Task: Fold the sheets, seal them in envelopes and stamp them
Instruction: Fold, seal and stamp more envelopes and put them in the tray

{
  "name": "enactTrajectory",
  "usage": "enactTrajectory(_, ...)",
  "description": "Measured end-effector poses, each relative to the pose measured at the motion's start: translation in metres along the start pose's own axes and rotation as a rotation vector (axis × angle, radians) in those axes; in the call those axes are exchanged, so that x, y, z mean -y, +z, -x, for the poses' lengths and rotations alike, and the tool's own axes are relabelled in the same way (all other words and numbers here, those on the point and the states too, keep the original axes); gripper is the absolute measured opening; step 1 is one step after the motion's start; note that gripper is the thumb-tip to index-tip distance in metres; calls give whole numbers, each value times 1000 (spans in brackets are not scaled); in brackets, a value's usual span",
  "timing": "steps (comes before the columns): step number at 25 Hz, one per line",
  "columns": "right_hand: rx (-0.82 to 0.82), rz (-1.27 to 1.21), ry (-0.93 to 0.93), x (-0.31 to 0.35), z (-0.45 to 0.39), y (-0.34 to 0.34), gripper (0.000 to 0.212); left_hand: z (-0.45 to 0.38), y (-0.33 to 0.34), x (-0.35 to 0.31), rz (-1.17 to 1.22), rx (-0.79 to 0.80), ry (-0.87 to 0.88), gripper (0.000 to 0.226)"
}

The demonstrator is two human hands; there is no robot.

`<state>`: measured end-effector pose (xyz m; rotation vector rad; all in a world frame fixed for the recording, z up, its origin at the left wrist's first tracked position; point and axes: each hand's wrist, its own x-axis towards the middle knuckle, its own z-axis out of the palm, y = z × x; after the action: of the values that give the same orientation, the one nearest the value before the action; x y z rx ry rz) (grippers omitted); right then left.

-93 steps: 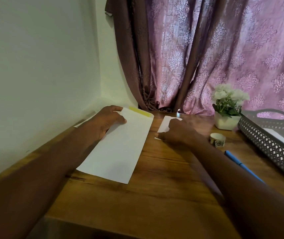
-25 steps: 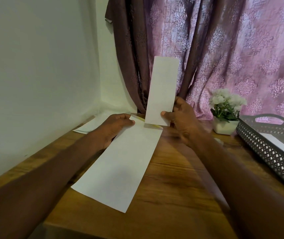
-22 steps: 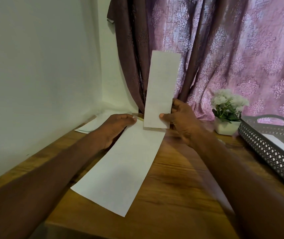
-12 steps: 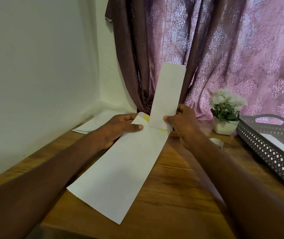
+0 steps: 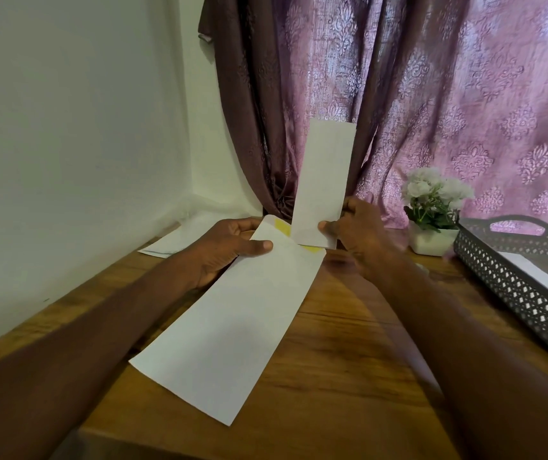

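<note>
Lower now than a moment ago, the folded sheet [image 5: 324, 180] meets the mouth of the envelope [image 5: 232, 327] at frame centre (yellow strip showing). Your left hand [image 5: 224, 252] grips the envelope; your right hand [image 5: 359, 230] pinches the sheet's lower edge.

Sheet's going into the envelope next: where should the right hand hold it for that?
Pinch the folded sheet near its lower right edge, from the right, as the right hand does. It stands upright over the envelope mouth, so the bottom edge stays free.
</note>
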<state>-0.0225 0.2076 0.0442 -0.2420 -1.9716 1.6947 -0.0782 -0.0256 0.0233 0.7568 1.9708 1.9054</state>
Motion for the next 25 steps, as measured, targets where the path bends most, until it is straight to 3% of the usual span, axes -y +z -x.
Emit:
enactTrajectory(7, 92, -4, 73, 1, 8, 1, 41, 1, 0, 1, -23, 18, -3, 43)
enactTrajectory(12, 100, -32, 22, 3, 16, 9, 36, 2, 2, 2, -74, 32, 3, 46)
enactTrajectory(22, 213, 8, 57, -7, 9, 18, 54, 2, 3, 1, -116, -5, 22, 45)
enactTrajectory(25, 234, -27, 127, -11, 4, 15, 40, 3, 4, 0, -124, 3, 11, 43)
